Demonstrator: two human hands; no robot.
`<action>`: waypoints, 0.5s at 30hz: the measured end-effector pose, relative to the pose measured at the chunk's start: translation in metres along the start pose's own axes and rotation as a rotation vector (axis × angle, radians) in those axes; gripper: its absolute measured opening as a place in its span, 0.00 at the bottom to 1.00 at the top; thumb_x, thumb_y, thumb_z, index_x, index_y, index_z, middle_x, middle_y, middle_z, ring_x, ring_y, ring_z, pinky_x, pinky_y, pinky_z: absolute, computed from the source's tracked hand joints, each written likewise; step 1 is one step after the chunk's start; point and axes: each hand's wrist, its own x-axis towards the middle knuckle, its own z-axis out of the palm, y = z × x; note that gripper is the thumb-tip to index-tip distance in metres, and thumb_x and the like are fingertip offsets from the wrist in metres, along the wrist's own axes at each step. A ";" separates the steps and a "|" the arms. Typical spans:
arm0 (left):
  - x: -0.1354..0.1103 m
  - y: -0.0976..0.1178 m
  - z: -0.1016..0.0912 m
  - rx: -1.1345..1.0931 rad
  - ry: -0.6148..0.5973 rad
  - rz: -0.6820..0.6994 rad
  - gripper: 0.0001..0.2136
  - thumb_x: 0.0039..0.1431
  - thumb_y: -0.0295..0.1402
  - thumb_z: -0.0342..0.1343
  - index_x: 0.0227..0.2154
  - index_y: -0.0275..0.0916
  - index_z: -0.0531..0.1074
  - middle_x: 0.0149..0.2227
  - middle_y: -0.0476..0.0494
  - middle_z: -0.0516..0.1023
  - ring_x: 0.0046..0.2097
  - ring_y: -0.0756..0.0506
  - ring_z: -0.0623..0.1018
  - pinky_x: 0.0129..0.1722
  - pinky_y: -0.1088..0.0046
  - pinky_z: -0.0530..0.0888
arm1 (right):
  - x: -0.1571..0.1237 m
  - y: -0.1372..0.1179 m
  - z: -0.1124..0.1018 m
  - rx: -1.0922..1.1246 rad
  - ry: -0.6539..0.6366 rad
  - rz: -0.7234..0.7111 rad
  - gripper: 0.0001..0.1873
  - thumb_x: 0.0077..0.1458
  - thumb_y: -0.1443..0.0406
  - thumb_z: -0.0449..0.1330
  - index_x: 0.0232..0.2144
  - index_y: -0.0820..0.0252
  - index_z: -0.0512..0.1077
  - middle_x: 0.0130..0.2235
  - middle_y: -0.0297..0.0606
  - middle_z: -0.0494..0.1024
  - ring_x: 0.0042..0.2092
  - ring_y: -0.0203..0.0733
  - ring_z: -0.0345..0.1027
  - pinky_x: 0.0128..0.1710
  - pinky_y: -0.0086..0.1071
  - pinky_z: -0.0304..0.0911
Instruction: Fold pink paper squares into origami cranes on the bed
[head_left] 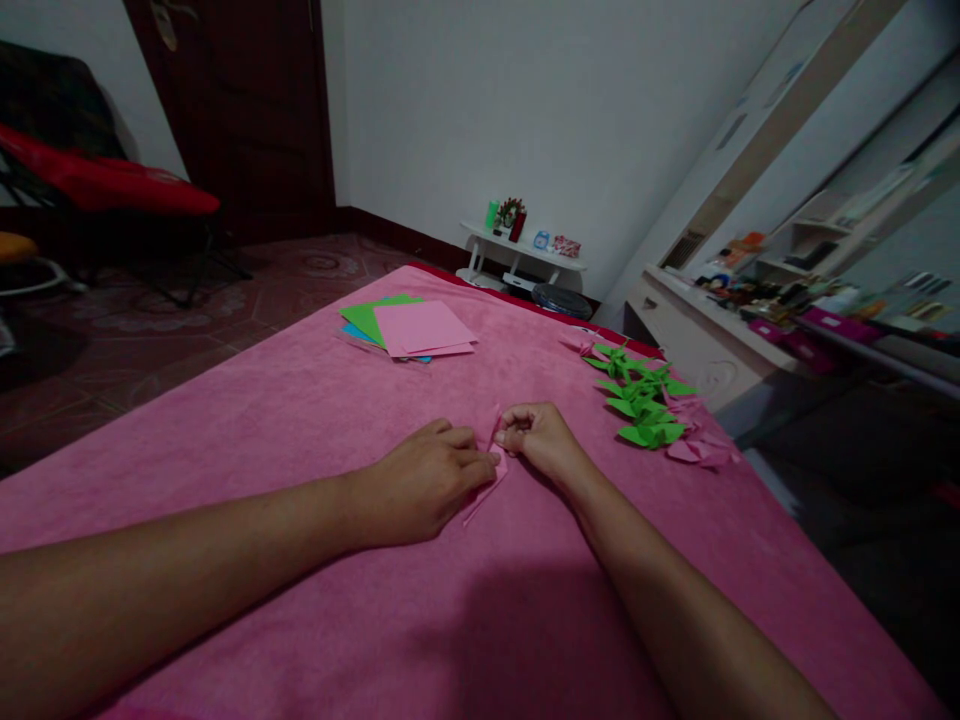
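Observation:
A small folded piece of pink origami paper lies on the pink-covered surface between my hands. My left hand rests over its left side, fingers bent together and holding it down. From the right, my right hand pinches a narrow upright part of the paper between thumb and forefinger, with the other fingers curled in. Part of the paper is hidden under my left fingers. Its exact folds are too small to make out.
A stack of square paper sheets in pink, green and blue lies farther back on the pink cloth. Several folded green paper cranes and pink ones sit at the right. Beyond stand a low white shelf and a cluttered dresser.

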 end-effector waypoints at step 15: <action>0.001 -0.001 0.000 0.006 -0.020 0.014 0.15 0.57 0.28 0.47 0.48 0.39 0.65 0.40 0.42 0.75 0.43 0.43 0.69 0.42 0.65 0.63 | 0.001 0.000 0.002 -0.017 0.108 -0.070 0.08 0.40 0.62 0.60 0.18 0.62 0.68 0.17 0.29 0.66 0.18 0.31 0.57 0.19 0.26 0.53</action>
